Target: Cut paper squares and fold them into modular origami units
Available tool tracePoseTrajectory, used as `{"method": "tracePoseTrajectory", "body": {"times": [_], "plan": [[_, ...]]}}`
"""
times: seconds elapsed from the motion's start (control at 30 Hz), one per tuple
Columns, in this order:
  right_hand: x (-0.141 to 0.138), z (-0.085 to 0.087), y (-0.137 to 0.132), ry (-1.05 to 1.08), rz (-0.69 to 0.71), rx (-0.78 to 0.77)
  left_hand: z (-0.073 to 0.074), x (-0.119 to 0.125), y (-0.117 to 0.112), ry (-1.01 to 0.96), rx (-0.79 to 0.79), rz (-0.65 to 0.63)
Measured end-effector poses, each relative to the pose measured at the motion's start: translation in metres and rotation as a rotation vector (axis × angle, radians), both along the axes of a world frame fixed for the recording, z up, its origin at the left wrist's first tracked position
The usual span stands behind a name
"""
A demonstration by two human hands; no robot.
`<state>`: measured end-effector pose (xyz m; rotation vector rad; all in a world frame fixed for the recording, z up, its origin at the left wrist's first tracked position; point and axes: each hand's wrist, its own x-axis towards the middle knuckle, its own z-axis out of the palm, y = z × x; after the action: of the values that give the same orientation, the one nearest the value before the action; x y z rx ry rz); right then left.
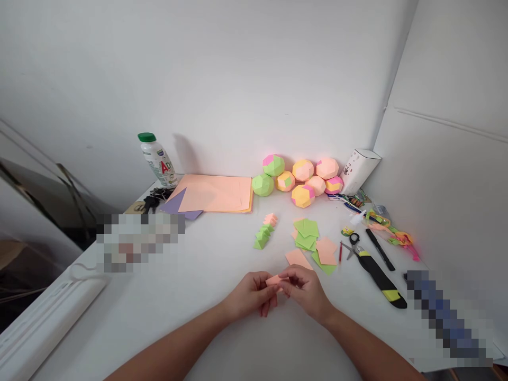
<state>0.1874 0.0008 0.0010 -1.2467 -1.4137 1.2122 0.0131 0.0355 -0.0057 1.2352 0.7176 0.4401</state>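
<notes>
Remotely, I am watching the left hand [250, 293] and the right hand [310, 292] pinching one small peach paper [273, 280] between them. From this paper, a black-and-yellow tool [378, 277] is lying at three o'clock, loose squares [307, 241] at one, folded pieces [263, 234] at nearly twelve; farther, paper balls [303, 170] are resting near half past twelve.

- A person's bare left forearm [170, 344] and bare right forearm [369, 344] angle inward from the bottom edge, narrowing toward the two wrists [227, 313], set well apart.
- The bare left hand [250, 292] pinches, its left thumb [271, 290] extended inward, lower fingers [268, 306] loosely curled.
- The bare right hand [309, 291] faces it in a matching pinch, right thumb [289, 288] beneath a bent index finger, the fingertips of both hands close together.
</notes>
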Motion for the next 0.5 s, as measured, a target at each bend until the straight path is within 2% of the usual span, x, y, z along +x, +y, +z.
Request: {"method": "tracePoseTrajectory", "body": {"times": [0.17,0.3,0.5], "plan": [[0.0025,-0.0047,0.0022,0.081,-0.012,-0.109,-0.0037,-0.0026,0.0013,-0.023,-0.001,0.018],[0.004,-0.0021,0.0025,0.039,0.044,-0.19,-0.0041,-0.003,0.0021,-0.031,-0.006,0.013],[0.003,0.002,0.0023,0.023,0.008,-0.245,0.0001,-0.0022,0.0021,-0.02,-0.005,0.009]]}}
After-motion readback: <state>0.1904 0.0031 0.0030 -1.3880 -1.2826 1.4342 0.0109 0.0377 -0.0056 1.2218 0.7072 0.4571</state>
